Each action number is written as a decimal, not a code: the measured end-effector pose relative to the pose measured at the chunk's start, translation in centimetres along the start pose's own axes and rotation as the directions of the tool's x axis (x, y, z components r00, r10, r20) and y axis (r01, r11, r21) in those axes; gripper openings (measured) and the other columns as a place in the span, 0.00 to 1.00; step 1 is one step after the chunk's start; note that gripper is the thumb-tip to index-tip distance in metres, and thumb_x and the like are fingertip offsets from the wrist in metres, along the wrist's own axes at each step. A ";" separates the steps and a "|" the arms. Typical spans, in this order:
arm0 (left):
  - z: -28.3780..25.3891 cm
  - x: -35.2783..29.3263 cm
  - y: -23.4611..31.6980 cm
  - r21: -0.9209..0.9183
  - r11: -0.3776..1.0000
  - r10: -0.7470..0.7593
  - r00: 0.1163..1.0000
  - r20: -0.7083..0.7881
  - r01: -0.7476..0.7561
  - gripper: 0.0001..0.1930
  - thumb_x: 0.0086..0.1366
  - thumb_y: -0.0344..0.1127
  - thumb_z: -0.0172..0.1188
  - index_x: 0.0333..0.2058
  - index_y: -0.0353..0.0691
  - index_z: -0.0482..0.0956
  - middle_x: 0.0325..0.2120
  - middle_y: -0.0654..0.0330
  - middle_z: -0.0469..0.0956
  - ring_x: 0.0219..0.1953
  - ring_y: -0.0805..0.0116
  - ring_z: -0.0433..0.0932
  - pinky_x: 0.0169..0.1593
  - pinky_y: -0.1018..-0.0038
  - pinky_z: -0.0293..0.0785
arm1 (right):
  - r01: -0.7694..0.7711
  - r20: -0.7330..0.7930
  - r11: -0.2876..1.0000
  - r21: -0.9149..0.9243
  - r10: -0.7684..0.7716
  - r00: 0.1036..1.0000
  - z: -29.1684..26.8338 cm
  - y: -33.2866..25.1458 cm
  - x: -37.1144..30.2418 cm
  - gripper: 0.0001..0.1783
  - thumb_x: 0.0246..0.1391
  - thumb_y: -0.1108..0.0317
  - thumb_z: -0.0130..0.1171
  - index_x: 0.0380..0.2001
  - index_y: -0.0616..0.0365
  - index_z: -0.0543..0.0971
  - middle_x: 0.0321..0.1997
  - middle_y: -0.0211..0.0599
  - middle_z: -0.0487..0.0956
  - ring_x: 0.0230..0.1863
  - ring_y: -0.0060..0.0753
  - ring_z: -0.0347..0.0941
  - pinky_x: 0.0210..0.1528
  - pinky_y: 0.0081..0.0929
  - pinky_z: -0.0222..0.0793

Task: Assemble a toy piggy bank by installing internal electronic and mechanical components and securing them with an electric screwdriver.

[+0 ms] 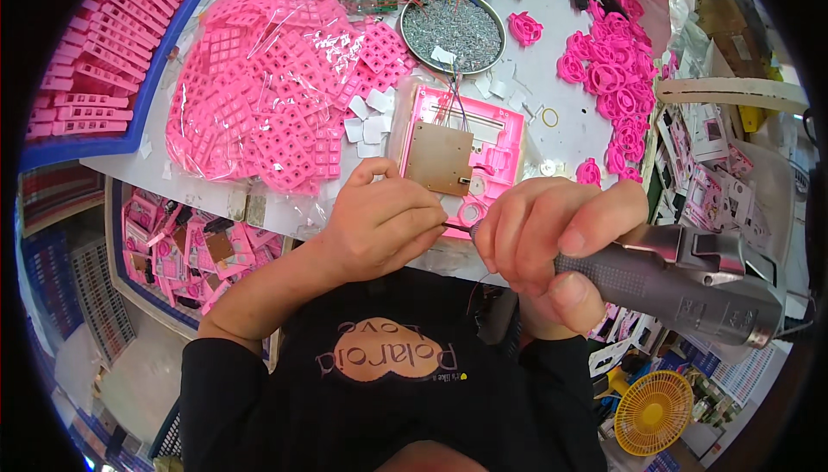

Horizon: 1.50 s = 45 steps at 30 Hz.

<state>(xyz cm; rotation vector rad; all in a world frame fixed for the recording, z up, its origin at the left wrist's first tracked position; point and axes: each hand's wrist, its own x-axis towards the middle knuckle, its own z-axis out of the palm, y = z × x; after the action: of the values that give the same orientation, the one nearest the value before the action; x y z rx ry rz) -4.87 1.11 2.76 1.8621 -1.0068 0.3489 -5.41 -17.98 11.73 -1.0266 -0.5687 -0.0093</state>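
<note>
My right hand (548, 235) is wrapped round a grey electric screwdriver (681, 286), which lies nearly level with its thin bit pointing left. My left hand (371, 222) is closed, its thumb and fingertips pinched together at the tip of the bit. Whatever sits between those fingertips is too small to make out. Just beyond both hands, a pink plastic housing (498, 131) lies on the table, with a brown circuit board (438, 157) in its left part. Thin wires run up from the board. My hands partly cover the housing's near edge.
A clear bag of pink keypad pieces (250, 84) lies left of the housing. Behind it stands a round metal dish of screws (453, 15). Pink ring-shaped parts (617, 84) are heaped at right. Blue-edged trays (147, 127) flank the left side; a yellow basket (654, 412) stands low right.
</note>
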 end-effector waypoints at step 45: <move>0.7 1.2 -0.4 0.035 0.950 -0.311 0.944 0.106 0.309 0.06 0.56 0.31 0.68 0.33 0.47 0.81 0.28 0.65 0.83 0.33 0.66 0.82 0.66 0.49 0.55 | -0.020 -0.006 0.998 0.066 0.020 1.000 -2.1 2.0 -0.2 0.15 0.57 0.70 0.62 0.43 0.57 0.66 0.22 0.35 0.71 0.22 0.27 0.65 0.28 0.32 0.67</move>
<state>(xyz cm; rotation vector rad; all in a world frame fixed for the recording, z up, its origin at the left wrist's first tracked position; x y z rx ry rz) -4.00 0.03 2.89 2.0362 -0.7659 0.0665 -4.13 -18.65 9.18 -0.9682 -0.5496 0.0238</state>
